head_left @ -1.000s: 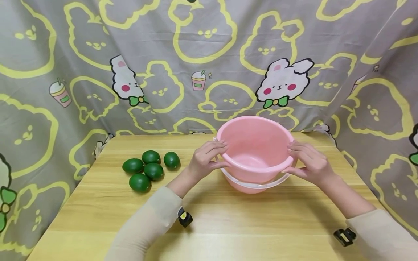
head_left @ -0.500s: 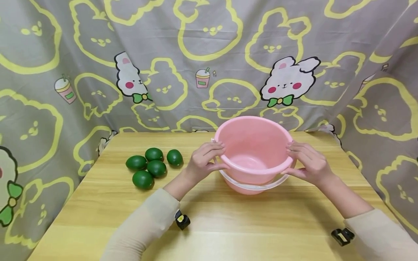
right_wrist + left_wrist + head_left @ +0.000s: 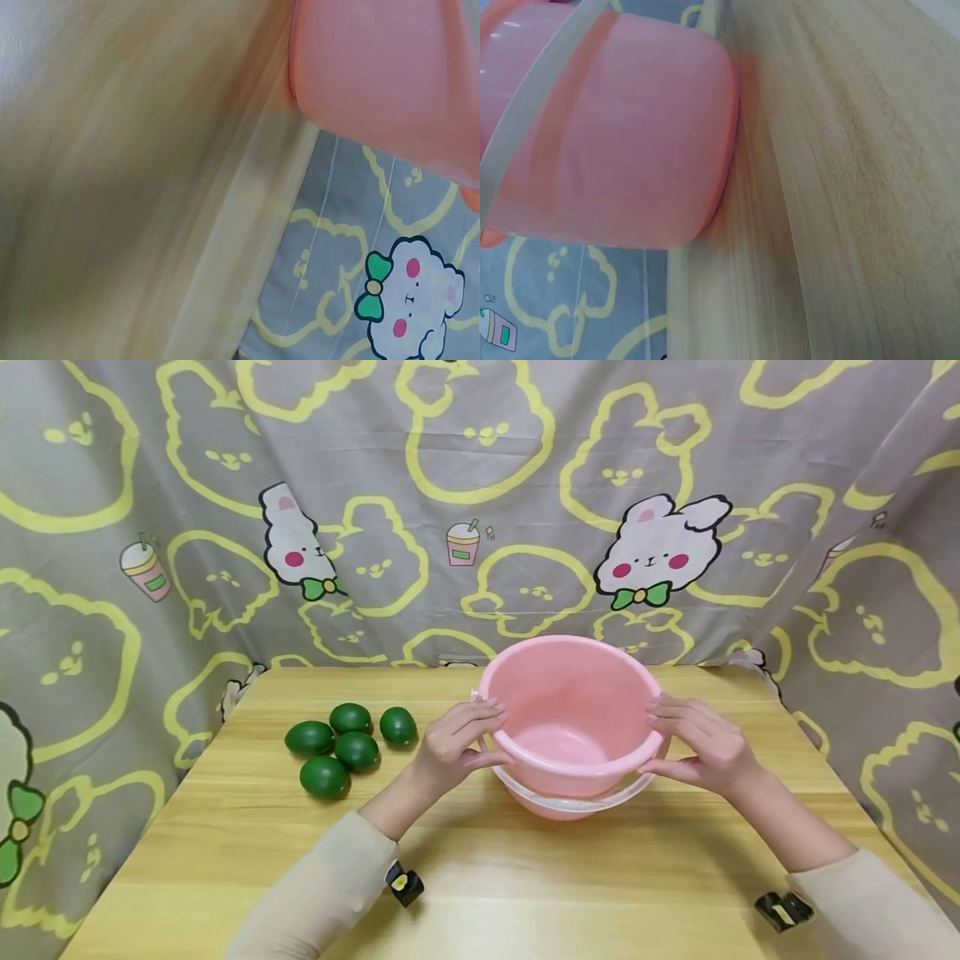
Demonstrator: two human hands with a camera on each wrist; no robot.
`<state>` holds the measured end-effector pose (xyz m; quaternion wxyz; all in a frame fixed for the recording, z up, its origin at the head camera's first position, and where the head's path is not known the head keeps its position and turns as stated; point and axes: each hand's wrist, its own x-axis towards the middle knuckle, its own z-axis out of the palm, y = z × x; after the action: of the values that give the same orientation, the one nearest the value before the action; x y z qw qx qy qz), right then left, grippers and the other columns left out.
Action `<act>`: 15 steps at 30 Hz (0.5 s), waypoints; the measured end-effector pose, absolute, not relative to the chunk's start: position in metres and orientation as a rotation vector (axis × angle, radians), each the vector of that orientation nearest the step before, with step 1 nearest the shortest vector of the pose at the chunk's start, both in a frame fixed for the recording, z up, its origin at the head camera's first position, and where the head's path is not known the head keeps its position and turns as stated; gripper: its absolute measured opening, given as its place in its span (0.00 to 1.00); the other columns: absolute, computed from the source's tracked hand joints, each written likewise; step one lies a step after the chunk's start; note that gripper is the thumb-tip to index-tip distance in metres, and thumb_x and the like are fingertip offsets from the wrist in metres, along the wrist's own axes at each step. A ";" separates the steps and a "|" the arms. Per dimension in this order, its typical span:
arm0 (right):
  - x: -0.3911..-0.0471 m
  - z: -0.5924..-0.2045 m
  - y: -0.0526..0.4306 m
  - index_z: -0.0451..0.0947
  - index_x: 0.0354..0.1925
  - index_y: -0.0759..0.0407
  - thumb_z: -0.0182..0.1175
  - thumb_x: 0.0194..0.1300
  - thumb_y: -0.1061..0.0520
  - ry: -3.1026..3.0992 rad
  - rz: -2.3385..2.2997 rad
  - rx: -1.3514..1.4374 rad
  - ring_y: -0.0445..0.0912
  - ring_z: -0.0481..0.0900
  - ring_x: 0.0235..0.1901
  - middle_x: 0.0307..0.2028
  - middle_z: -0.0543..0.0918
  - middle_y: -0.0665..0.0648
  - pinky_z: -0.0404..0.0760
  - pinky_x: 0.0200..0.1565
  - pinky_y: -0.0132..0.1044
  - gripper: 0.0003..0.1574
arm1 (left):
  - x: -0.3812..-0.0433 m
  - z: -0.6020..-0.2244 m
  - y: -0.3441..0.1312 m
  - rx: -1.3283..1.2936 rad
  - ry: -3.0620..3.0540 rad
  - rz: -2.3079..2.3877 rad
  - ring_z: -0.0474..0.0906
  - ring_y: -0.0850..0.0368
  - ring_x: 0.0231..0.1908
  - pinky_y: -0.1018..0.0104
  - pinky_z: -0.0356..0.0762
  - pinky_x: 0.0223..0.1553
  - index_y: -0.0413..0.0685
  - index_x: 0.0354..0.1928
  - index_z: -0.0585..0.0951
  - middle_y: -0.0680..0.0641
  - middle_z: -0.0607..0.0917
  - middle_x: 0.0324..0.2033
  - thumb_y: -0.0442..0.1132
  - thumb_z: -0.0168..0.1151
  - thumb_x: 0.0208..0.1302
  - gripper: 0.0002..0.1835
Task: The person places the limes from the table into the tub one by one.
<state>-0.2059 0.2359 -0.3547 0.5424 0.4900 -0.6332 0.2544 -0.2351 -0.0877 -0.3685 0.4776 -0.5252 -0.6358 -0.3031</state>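
Left hand (image 3: pixel 450 747) and right hand (image 3: pixel 701 745) pinch rim of round pink bucket (image 3: pixel 570 693) with pale handle, on wooden table (image 3: pixel 525 877); bunny-print curtain (image 3: pixel 480 485) behind.

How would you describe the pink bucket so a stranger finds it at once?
On the wooden table, look right of the green avocados. The pink bucket stands between the left hand and right hand, which grip its rim. It is the only pink, open container.

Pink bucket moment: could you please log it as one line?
left hand: grips pink bucket rim | right hand: grips rim | five green fruits: left of bucket, on table
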 end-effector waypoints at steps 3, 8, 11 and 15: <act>-0.204 -0.351 0.235 0.82 0.27 0.70 0.66 0.55 0.39 -1.513 0.607 1.187 0.59 0.83 0.30 0.27 0.84 0.67 0.79 0.50 0.36 0.33 | -0.234 -0.369 -0.090 -1.286 -1.559 -0.744 0.84 0.46 0.41 0.59 0.79 0.48 0.30 0.36 0.84 0.38 0.86 0.36 0.54 0.63 0.56 0.27; -0.200 -0.348 0.229 0.82 0.26 0.70 0.64 0.56 0.38 -1.487 0.587 1.188 0.59 0.82 0.27 0.25 0.84 0.67 0.79 0.49 0.36 0.32 | -0.234 -0.370 -0.093 -1.294 -1.567 -0.744 0.84 0.45 0.41 0.60 0.79 0.48 0.31 0.37 0.84 0.38 0.86 0.36 0.54 0.62 0.56 0.27; -0.199 -0.347 0.223 0.81 0.23 0.70 0.63 0.56 0.38 -1.450 0.580 1.169 0.60 0.80 0.24 0.23 0.83 0.67 0.79 0.49 0.36 0.34 | -0.234 -0.370 -0.096 -1.303 -1.566 -0.738 0.84 0.45 0.41 0.61 0.79 0.48 0.31 0.37 0.84 0.38 0.86 0.36 0.54 0.62 0.56 0.27; -0.199 -0.346 0.215 0.81 0.21 0.69 0.63 0.56 0.37 -1.411 0.579 1.158 0.59 0.80 0.22 0.21 0.83 0.67 0.82 0.44 0.38 0.35 | -0.233 -0.368 -0.103 -1.306 -1.550 -0.739 0.84 0.44 0.40 0.61 0.80 0.47 0.31 0.37 0.84 0.38 0.86 0.36 0.53 0.62 0.56 0.26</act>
<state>-0.1994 0.2152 -0.3459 0.5757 0.4943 -0.6027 0.2470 -0.2331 -0.1025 -0.3685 0.4722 -0.5336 -0.6333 -0.3020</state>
